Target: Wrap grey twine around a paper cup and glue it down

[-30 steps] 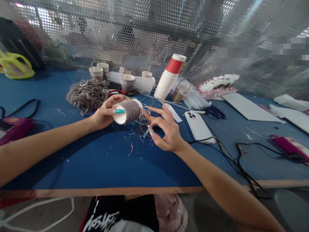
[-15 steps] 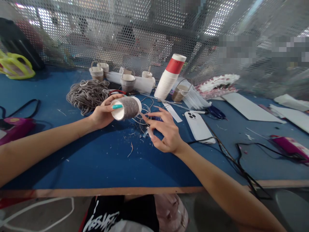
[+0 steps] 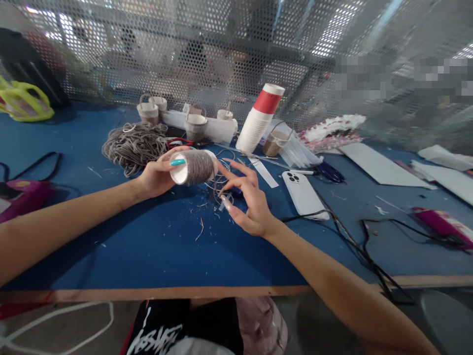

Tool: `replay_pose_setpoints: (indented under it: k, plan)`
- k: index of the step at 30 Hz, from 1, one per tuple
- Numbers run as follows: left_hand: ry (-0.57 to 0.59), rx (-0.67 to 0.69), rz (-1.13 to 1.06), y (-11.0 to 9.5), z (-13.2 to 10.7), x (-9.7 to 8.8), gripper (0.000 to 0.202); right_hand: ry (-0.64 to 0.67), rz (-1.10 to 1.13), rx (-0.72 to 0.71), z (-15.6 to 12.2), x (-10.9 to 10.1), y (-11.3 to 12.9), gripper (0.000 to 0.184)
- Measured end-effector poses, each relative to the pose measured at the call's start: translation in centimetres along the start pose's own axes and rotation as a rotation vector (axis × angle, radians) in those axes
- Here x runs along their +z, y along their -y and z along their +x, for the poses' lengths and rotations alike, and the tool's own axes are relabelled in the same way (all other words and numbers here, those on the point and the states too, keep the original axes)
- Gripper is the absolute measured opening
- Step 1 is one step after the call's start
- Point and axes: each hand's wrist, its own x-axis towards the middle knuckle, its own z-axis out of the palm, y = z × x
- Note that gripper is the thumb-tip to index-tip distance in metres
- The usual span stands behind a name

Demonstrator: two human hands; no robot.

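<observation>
At my far left a coil of grey cord [image 3: 135,143] lies on the blue table [image 3: 148,246], at about 10 o'clock from my left hand [image 3: 157,175]. That hand grasps a twine-wrapped paper cup [image 3: 195,166] held on its side above the table, thumb over the rim. At the cup's 4 o'clock my right hand [image 3: 248,204] spreads its fingers over loose twine strands [image 3: 220,183]; I cannot tell whether it pinches one. A white phone [image 3: 305,195] lies at 3 o'clock.

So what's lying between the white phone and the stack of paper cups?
A white paper strip lies there on the table, in the head view.
</observation>
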Motion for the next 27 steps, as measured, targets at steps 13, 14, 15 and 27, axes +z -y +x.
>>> replay_pose_setpoints:
  k: [13,14,15,27]
  plan:
    - [-0.014,0.0,-0.136,0.0,0.4,-1.0,0.048,0.008,0.043,-0.068,-0.2,0.2,0.2,0.007]
    - [-0.009,-0.001,-0.145,0.1,0.5,-1.1,0.047,-0.012,0.039,-0.087,-0.2,0.2,0.2,0.008]
    - [0.001,-0.001,-0.152,0.1,0.5,-1.2,0.047,-0.052,0.039,-0.105,-0.2,0.3,0.2,0.009]
    - [0.229,0.025,0.029,0.8,-0.5,0.4,0.084,-0.137,0.228,0.275,0.0,3.0,0.4,0.089]
